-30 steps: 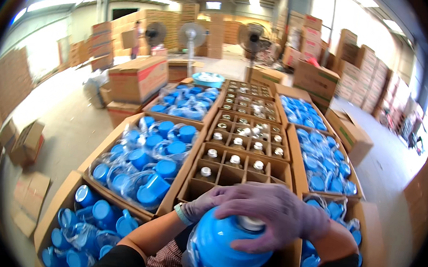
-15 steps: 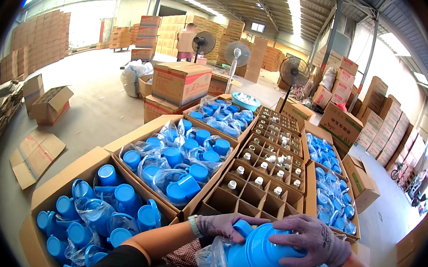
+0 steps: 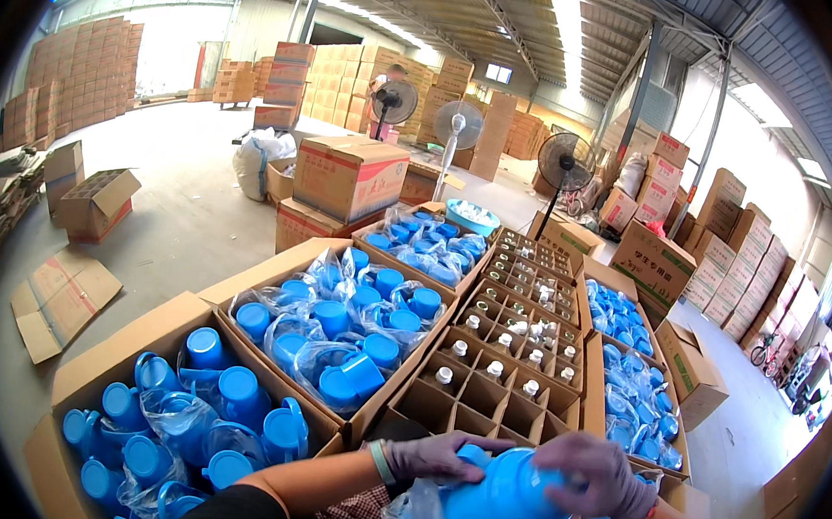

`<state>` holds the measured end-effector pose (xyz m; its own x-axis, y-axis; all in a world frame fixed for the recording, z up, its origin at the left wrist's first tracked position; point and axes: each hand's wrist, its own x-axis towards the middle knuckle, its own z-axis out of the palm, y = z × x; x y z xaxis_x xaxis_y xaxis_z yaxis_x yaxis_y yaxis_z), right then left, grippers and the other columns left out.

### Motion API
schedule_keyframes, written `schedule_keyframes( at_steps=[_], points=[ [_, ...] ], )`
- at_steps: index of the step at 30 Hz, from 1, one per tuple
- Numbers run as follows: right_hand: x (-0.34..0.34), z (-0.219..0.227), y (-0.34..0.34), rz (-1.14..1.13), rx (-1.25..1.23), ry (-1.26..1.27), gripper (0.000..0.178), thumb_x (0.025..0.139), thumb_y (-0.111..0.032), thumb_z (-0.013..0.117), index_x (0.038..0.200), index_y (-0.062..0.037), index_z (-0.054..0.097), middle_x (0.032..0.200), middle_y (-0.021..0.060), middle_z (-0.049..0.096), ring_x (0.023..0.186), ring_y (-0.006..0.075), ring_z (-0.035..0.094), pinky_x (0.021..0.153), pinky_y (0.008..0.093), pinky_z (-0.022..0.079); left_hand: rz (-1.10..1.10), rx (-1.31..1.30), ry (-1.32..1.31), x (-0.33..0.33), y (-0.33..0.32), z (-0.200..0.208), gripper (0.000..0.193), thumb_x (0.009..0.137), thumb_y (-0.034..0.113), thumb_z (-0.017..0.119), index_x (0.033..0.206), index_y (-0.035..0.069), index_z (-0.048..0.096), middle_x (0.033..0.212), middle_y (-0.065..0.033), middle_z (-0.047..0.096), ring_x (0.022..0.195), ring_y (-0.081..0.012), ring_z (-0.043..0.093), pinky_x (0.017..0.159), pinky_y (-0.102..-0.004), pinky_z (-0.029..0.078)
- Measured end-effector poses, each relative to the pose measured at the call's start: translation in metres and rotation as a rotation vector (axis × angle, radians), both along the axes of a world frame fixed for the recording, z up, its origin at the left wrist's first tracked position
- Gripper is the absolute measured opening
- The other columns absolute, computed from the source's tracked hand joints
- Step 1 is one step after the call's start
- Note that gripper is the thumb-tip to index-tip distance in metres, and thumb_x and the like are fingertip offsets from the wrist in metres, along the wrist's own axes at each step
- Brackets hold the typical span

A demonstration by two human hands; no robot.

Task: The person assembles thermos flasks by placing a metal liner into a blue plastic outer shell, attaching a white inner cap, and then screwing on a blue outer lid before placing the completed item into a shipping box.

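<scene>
A blue plastic thermos jug [image 3: 505, 509] lies tilted in front of my body, its narrower end toward the right. My left hand [image 3: 436, 457], in a purple-grey glove, grips it near the handle. My right hand [image 3: 603, 477], gloved alike and slightly blurred, is curled over the narrower end. Clear plastic film [image 3: 408, 513] hangs around the jug's lower left end. Just beyond my hands stands a divided carton [image 3: 416, 395] with white-capped bottles in some cells. Both palms are hidden.
Open cartons of blue jugs stand at the left [image 3: 80, 371] and right [image 3: 592, 397]. Behind the divided cartons are a light-blue basin [image 3: 471, 227] and several standing fans [image 3: 566, 162]. A flattened carton [image 3: 64, 304] lies on the floor at left.
My right hand has shifted and its fingers are more curled over the jug's narrower end. My left hand keeps its hold. The view has moved slightly.
</scene>
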<state>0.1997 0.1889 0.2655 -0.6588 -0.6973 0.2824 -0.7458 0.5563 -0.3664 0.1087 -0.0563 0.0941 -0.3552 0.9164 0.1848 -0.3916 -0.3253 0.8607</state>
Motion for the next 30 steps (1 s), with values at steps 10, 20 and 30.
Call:
schedule_keyframes(
  at_steps=[10, 20, 30],
  points=[
    [0.009, 0.015, -0.014, 0.030, 0.200, 0.328, 0.048, 0.088, -0.029, 0.077, 0.130, -0.0098, 0.066, 0.121, 0.0134, 0.067, 0.104, 0.0330, 0.069, 0.089, 0.0427, 0.058, -0.133, 0.062, -0.027, 0.006, -0.011, 0.006, 0.109, 0.086, 0.026, 0.088, 0.167, 0.005, 0.019, 0.160, -0.0085, 0.046, 0.143, -0.0179, 0.046, 0.121, -0.0366, 0.036],
    [-0.015, -0.017, 0.001, -0.398, 0.008, 0.333, 0.026, 0.084, -0.027, 0.076, 0.106, -0.0111, 0.075, 0.102, 0.0119, 0.074, 0.094, 0.0338, 0.072, 0.087, 0.0404, 0.059, 0.184, -0.069, 0.077, 0.018, 0.015, 0.002, 0.102, 0.089, 0.020, 0.084, 0.167, 0.007, 0.020, 0.157, -0.0089, 0.048, 0.135, -0.0162, 0.052, 0.113, -0.0307, 0.042],
    [-0.058, -0.096, 0.066, -0.643, -0.082, 0.169, 0.032, 0.082, -0.026, 0.079, 0.111, -0.0119, 0.075, 0.110, 0.0113, 0.071, 0.095, 0.0357, 0.071, 0.088, 0.0430, 0.058, 0.533, -0.279, 0.161, 0.052, 0.068, 0.000, 0.100, 0.089, 0.026, 0.085, 0.164, -0.001, 0.025, 0.139, -0.0140, 0.062, 0.122, -0.0145, 0.058, 0.104, -0.0318, 0.048]
  ],
)
